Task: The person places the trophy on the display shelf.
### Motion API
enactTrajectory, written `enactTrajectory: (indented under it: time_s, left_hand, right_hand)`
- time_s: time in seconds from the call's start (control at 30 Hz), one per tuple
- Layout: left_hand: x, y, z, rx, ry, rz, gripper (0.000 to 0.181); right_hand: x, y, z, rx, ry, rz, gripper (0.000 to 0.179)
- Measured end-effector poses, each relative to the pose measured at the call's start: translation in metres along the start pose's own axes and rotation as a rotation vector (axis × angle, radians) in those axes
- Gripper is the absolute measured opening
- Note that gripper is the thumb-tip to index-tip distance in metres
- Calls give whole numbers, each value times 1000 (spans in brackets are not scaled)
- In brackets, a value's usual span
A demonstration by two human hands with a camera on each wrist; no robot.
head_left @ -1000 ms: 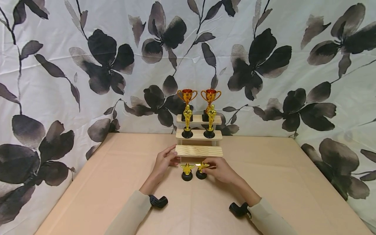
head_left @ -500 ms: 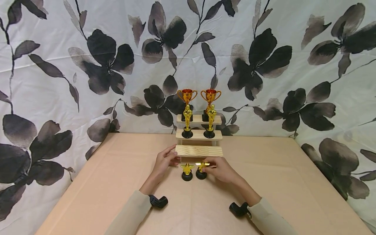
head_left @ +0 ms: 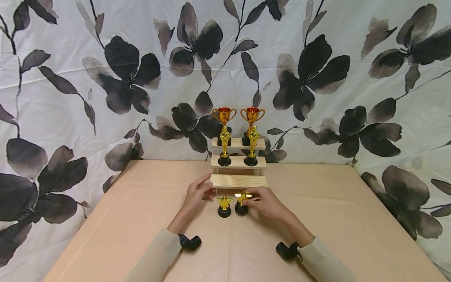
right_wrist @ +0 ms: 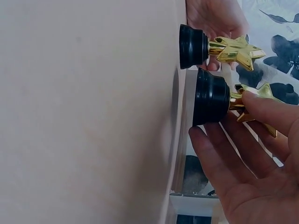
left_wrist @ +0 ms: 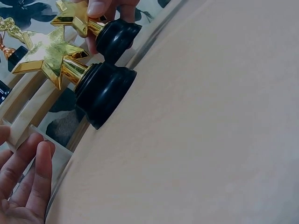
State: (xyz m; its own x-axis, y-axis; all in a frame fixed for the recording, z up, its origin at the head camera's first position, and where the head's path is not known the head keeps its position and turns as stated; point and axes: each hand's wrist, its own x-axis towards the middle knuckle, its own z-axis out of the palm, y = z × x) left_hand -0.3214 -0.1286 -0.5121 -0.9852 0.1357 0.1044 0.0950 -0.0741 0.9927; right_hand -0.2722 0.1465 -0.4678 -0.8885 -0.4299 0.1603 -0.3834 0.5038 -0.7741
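My right hand (head_left: 264,201) pinches a gold star trophy (right_wrist: 212,98) between thumb and fingers, just below the star. In the right wrist view its black base stands slightly off the tabletop. A matching star trophy (left_wrist: 105,93) stands upright to its left, untouched. Thumb and index finger of my left hand (head_left: 197,194) hold the left end of the lowest step of a three-step wooden display stand (head_left: 239,181); the other fingers lie beside its side panel. Both star trophies are in front of the stand.
Two gold figure trophies (head_left: 224,145) stand on the middle step. Behind them, two cup trophies (head_left: 252,114) stand on the top step. The lowest step is bare wood. A floral cloth (head_left: 317,129) hangs behind the tan tabletop (head_left: 141,203).
The held star trophy has turned and tilted slightly in my right hand, which shifted very little. My left hand, the stand and the other trophies stay put.
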Motion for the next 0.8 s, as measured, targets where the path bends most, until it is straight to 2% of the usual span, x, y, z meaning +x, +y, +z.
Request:
enactTrajectory:
  time_s: [0.57, 0.8]
  left_hand:
    - [1, 0, 2, -19, 5, -8, 49]
    - [0, 1, 2, -12, 5, -7, 50]
  right_hand:
    - [-1, -4, -7, 23, 4, 32, 11]
    - [-2, -10, -10, 14, 13, 9, 9]
